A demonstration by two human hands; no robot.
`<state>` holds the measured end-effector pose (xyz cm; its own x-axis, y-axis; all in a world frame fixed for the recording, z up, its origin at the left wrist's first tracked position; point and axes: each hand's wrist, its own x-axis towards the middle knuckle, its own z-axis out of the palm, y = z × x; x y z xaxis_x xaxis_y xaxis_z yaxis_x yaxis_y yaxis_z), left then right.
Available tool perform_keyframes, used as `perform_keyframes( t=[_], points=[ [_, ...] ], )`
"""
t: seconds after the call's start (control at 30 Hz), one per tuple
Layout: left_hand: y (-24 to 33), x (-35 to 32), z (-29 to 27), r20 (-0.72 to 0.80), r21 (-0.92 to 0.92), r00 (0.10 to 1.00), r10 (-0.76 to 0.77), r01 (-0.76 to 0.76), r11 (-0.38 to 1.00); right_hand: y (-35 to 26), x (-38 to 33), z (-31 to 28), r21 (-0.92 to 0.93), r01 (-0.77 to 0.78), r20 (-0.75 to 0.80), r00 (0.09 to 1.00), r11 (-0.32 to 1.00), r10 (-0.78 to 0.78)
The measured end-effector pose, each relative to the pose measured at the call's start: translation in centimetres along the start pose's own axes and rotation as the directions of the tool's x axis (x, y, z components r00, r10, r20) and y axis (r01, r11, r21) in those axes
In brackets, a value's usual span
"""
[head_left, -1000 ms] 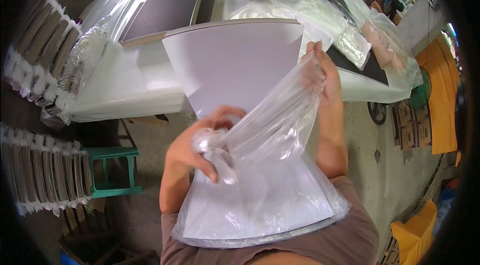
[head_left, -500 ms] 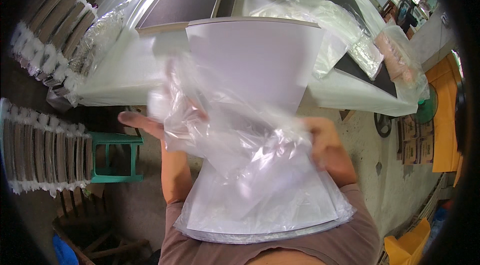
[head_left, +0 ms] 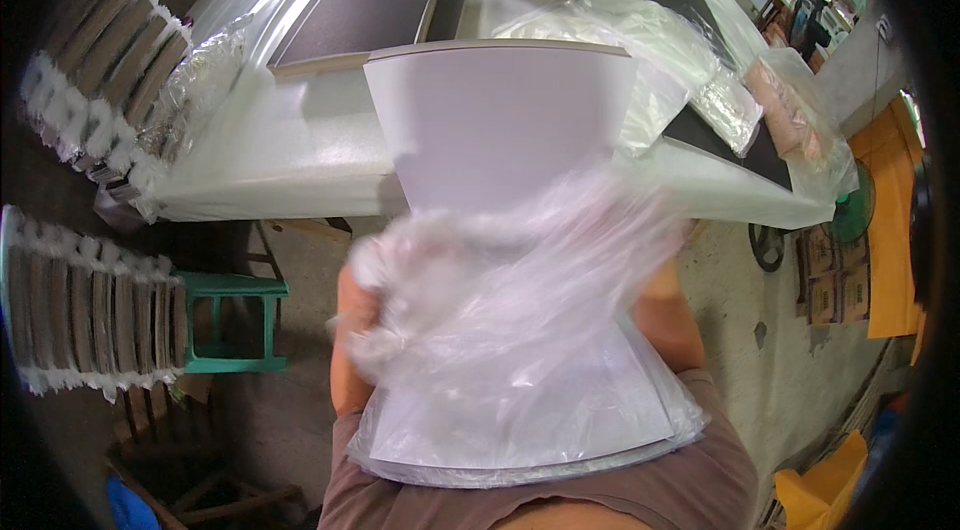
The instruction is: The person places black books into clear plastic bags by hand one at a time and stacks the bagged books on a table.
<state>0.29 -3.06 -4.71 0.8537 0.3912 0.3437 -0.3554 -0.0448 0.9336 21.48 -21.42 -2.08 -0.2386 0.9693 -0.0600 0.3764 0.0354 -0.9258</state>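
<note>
Holding a blurry clear plastic bag [head_left: 510, 300] over the white board [head_left: 500, 130], both hands seem hidden behind it, so their grip cannot be told. Pulling the bag open evenly along the board's near edge would work best.

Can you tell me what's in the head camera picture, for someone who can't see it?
A person spreads a blurry clear plastic bag over a white board resting on their lap; the bag hides both hands. Ahead is a plastic-covered table, with a green stool at left.
</note>
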Motion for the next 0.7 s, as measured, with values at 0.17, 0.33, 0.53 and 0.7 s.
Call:
perform_keyframes(
  t=[0.17, 0.33, 0.53, 0.7],
  points=[
    [-1.0, -1.3, 0.7, -0.045, 0.254, 0.999, -0.023, 0.033, 0.967, 0.4, -0.8, -1.5, 0.24, -0.106, 0.024, 0.994, 0.965, 0.103],
    [1.4, 1.4, -2.1, -0.432, -0.185, 0.902, 0.003, -0.092, 0.978, 0.3, -2.9, 0.0, 0.578, -0.007, -0.026, 0.999, 0.816, 0.027],
    [4.9, 0.0, -1.9, -0.149, -0.085, 0.982, -0.114, 0.102, 0.991, -2.2, -3.1, -5.3, 0.538, 0.298, -0.629, 0.765, 0.788, 0.14],
    [2.4, 6.1, -4.1, -0.356, 0.779, 0.915, 0.192, 0.177, 0.602, -4.1, -1.1, -5.8, -0.027, -0.087, -0.879, 0.476, 0.996, 0.018]
  ],
)
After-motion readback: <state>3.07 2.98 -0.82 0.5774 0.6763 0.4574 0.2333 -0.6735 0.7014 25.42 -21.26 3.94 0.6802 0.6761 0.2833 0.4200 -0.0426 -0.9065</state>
